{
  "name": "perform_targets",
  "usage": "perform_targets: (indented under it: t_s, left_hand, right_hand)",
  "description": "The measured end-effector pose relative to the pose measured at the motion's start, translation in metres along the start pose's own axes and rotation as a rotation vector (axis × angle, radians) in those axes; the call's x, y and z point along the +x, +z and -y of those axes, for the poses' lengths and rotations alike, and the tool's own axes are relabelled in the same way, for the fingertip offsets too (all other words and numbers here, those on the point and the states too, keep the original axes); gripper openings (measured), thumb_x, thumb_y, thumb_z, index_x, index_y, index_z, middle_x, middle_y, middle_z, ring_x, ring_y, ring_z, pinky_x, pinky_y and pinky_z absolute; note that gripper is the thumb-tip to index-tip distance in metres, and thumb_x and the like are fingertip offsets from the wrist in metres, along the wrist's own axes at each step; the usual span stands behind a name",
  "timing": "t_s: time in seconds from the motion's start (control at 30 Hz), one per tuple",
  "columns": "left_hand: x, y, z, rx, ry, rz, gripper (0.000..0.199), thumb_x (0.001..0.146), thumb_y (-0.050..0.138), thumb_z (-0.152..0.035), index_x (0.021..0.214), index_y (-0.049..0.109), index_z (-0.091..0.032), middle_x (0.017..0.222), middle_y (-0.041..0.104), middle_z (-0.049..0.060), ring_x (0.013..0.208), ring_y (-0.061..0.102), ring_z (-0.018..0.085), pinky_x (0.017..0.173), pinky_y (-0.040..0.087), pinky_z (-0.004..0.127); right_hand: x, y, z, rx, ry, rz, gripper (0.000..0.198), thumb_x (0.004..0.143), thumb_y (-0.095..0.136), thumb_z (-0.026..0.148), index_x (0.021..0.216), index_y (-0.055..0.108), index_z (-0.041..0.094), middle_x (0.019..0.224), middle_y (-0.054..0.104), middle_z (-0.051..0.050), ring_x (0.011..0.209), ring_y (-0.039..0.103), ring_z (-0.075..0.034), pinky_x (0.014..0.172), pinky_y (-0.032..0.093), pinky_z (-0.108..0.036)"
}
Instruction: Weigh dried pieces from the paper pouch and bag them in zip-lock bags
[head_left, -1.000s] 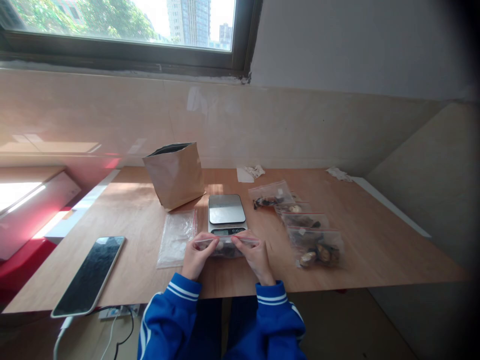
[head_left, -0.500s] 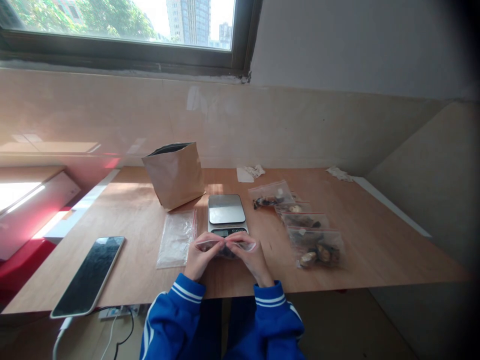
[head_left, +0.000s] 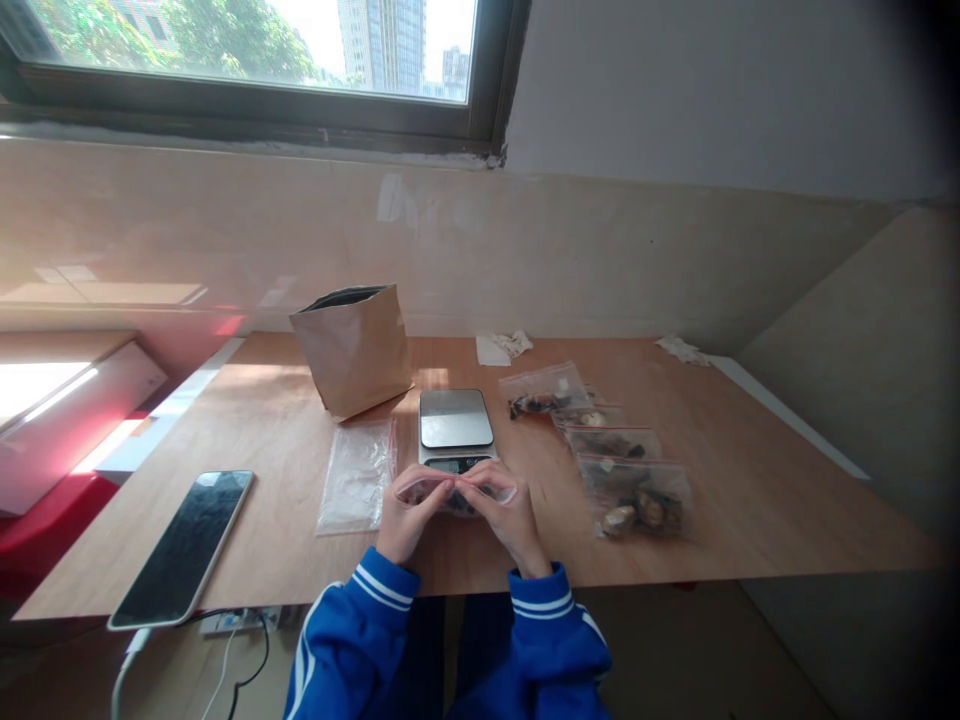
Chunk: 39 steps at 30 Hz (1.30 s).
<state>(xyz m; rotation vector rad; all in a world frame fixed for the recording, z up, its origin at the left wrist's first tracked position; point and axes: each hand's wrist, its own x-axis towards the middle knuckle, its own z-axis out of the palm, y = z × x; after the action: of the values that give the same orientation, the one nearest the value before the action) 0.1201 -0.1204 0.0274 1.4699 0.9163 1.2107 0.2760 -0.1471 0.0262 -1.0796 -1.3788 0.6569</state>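
Note:
My left hand [head_left: 407,512] and my right hand [head_left: 504,507] meet at the front of the table, fingertips pinched together on the top edge of a clear zip bag [head_left: 459,503]. Dark pieces show through the bag below my fingers; most of it is hidden by my hands. Just beyond them stands a kitchen scale [head_left: 455,418] with a silver plate and a dark display, its front partly covered by my fingers. Left of my left hand lie flat clear zip bags [head_left: 355,480] with a red seal line.
Several filled zip bags [head_left: 637,505] of what look like dried mushrooms overlap at the right. A brown paper bag [head_left: 356,350] stands open at back left. A phone [head_left: 184,550] with a cable lies at the left edge. Crumpled paper [head_left: 513,343] lies at the back.
Both hands keep their pinch on the bag's edge, with hardly any movement of the fingers. The whole view has shifted slightly.

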Motion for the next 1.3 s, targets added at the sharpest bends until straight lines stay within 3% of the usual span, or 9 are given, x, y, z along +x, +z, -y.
perform_targets:
  t_s: [0.23,0.43,0.73,0.87,1.0,1.1,1.17,1.23,1.3]
  left_hand:
    - [0.003,-0.002,-0.007,0.132,0.007,-0.059,0.014,0.074,0.072,-0.031,0.078,0.076,-0.018,0.075,0.068,0.006,0.075,0.062,0.018,0.072,0.048,0.030]
    - [0.003,-0.006,-0.011,-0.043,-0.118,-0.095,0.024,0.076,0.068,-0.038,0.075,0.075,-0.016,0.072,0.067,0.004,0.070,0.061,0.016,0.065,0.048,0.027]
    - [0.007,-0.010,-0.020,-0.097,-0.167,0.145,0.051,0.090,0.040,-0.052,0.095,0.075,-0.015,0.092,0.073,0.010,0.086,0.065,0.022,0.084,0.048,0.035]
    - [0.011,-0.040,-0.017,-0.012,-0.148,0.029,0.050,0.092,0.037,-0.050,0.110,0.068,-0.015,0.104,0.071,0.011,0.088,0.065,0.022,0.080,0.049,0.035]
    - [0.019,-0.076,-0.017,0.107,-0.100,-0.231,0.053,0.092,0.032,-0.051,0.115,0.064,-0.016,0.115,0.066,0.011,0.097,0.062,0.023,0.080,0.048,0.035]
    - [0.034,-0.098,-0.016,0.268,0.016,-0.455,0.049,0.089,0.042,-0.049,0.127,0.053,-0.020,0.129,0.056,0.010,0.109,0.056,0.024,0.090,0.045,0.039]
    - [0.048,-0.111,-0.012,0.395,0.053,-0.534,0.064,0.080,0.059,-0.048,0.136,0.042,-0.021,0.138,0.046,0.013,0.119,0.049,0.028,0.096,0.042,0.043]
    - [0.067,-0.123,-0.003,0.479,0.058,-0.572,0.089,0.069,0.071,-0.047,0.142,0.028,-0.019,0.144,0.035,0.018,0.127,0.042,0.032,0.102,0.038,0.048]
    - [0.089,-0.132,0.007,0.499,0.012,-0.550,0.105,0.061,0.077,-0.046,0.144,0.019,-0.017,0.148,0.024,0.022,0.132,0.035,0.036,0.105,0.033,0.052]
  right_hand:
    - [0.005,-0.008,0.000,-0.081,0.049,-0.022,0.018,0.083,0.063,0.034,0.072,0.075,0.024,0.068,0.068,-0.003,0.077,0.058,-0.020,0.074,0.045,-0.034]
    - [0.006,-0.024,-0.001,-0.019,0.121,0.050,0.025,0.082,0.063,0.040,0.074,0.076,0.021,0.073,0.069,-0.006,0.074,0.061,-0.020,0.067,0.049,-0.031]
    - [0.029,-0.071,0.013,0.040,0.345,-0.054,0.046,0.080,0.057,0.058,0.070,0.071,0.016,0.066,0.069,-0.008,0.059,0.065,-0.018,0.058,0.055,-0.029]
    - [0.070,-0.125,0.004,-0.114,0.348,-0.296,0.055,0.075,0.055,0.067,0.073,0.068,0.014,0.060,0.065,-0.006,0.051,0.058,-0.016,0.051,0.050,-0.027]
    - [0.100,-0.162,-0.021,-0.467,0.401,-0.287,0.062,0.075,0.050,0.070,0.082,0.067,0.010,0.064,0.065,-0.011,0.059,0.060,-0.022,0.059,0.049,-0.035]
    - [0.100,-0.153,-0.029,-0.896,0.249,-0.495,0.058,0.080,0.054,0.057,0.108,0.059,0.006,0.101,0.062,-0.024,0.096,0.057,-0.034,0.081,0.045,-0.048]
    - [0.092,-0.127,-0.027,-1.014,0.065,-0.583,0.049,0.085,0.051,0.045,0.118,0.053,0.008,0.117,0.054,-0.025,0.113,0.047,-0.036,0.091,0.038,-0.054]
    - [0.079,-0.087,-0.020,-0.890,-0.079,-0.473,0.032,0.090,0.045,0.033,0.113,0.056,0.014,0.111,0.056,-0.018,0.111,0.049,-0.030,0.095,0.038,-0.050]
    - [0.065,-0.040,-0.012,-0.687,-0.149,-0.156,0.023,0.092,0.040,0.024,0.101,0.061,0.020,0.101,0.059,-0.011,0.101,0.055,-0.023,0.091,0.044,-0.042]
